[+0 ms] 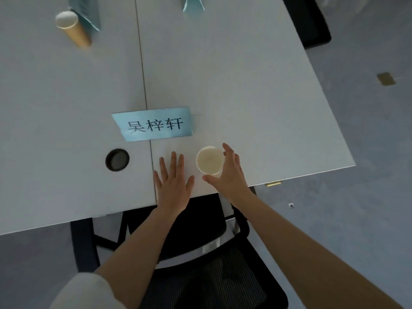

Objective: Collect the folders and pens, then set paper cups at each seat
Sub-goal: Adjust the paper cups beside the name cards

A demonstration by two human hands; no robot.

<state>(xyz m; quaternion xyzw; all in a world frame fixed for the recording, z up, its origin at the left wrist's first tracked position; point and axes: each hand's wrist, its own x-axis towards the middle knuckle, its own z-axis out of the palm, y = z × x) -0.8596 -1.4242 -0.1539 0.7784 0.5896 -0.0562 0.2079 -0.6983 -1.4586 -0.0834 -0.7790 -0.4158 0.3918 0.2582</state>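
Head view: paper cup point(209, 160) stands upright within right hand point(231, 172) grip.

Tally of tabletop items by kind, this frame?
Paper cups: 2, one by the right hand at, one far left
Blue name cards: 3, at
Total: 5
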